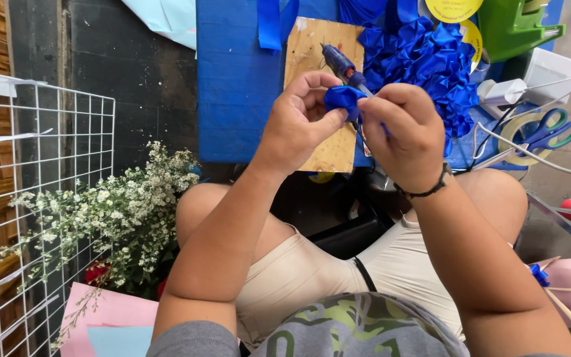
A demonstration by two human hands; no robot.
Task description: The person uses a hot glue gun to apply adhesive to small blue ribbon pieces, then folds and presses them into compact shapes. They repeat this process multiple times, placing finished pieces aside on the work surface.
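Both hands pinch a blue ribbon piece (342,99).
Left hand (297,125) and right hand (404,132) grip it with narrow fingertips, just before the glue gun (340,63).

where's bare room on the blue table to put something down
Bare patch: the blue table left of the wooden board. Crowded on the right: ribbon pile, scissors and tape roll.

Round yellow label (454,9) by blue ribbon (424,56)
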